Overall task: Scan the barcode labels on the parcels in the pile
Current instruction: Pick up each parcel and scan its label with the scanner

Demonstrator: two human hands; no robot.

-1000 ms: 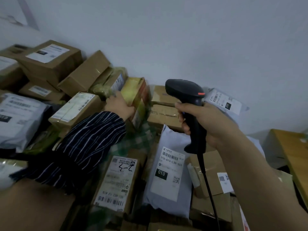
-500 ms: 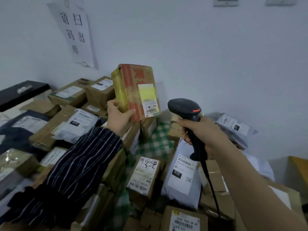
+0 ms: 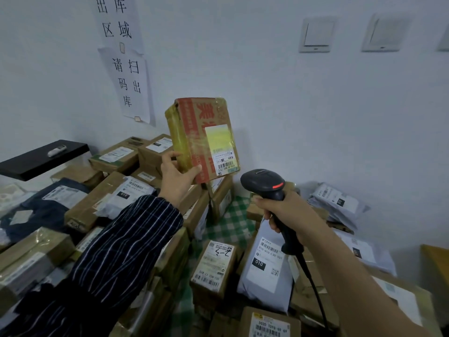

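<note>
Where the parcel (image 3: 202, 139) sits: upright above the far edge of the pile (image 3: 213, 266), my left hand (image 3: 176, 177) gripping its lower-left corner.
Barcode label (image 3: 222, 154): lower right of the face, just up-left of the scanner (image 3: 262, 182).
Right hand (image 3: 291, 212): curled round the scanner's handle.

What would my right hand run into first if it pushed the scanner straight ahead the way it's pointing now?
Probably the yellow-taped box held up by the left hand, near its barcode label. The right hand aims the scanner up and left toward it, though depth is unclear.
</note>
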